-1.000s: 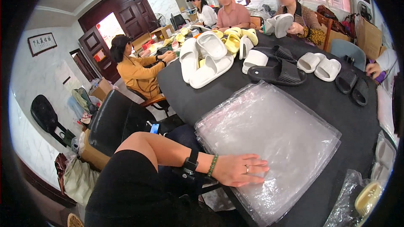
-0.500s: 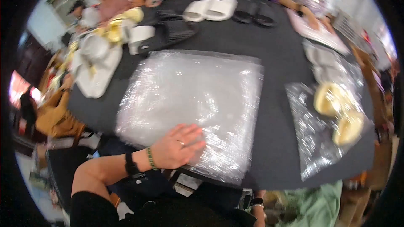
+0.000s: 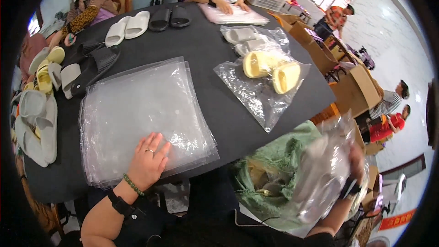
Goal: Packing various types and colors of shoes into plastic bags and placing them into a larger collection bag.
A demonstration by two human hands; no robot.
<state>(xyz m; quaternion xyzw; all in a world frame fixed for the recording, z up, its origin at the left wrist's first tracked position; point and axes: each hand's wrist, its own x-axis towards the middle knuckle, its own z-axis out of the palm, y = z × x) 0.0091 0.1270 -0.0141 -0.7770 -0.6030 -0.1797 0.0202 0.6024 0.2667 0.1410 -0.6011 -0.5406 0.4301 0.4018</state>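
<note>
My left hand (image 3: 147, 163) rests flat, fingers out, on the near part of a stack of clear plastic bags (image 3: 132, 103) on the black table. Off the table's right edge, my right hand (image 3: 356, 161) is closed on a clear plastic bag (image 3: 322, 169). Something pale grey is inside that bag, but motion blurs it and I cannot tell its kind. Just left of it and below is an open green sack (image 3: 256, 164) with more bagged things in it. Right of the stack lie bagged yellow slippers (image 3: 286, 77) and bagged grey slippers (image 3: 241, 35).
White slippers (image 3: 137, 24) and black slippers (image 3: 179, 16) stand along the far side of the table. Grey slippers (image 3: 48, 128) and yellow ones (image 3: 44, 77) line its left edge. Across the table a person's hands (image 3: 224, 7) lie on another bag stack. Cardboard boxes (image 3: 354, 91) stand to the right.
The view has swung to the right. My right hand, low at the lower edge before, has come up with a filled bag in it. My left hand stays on the stack.
</note>
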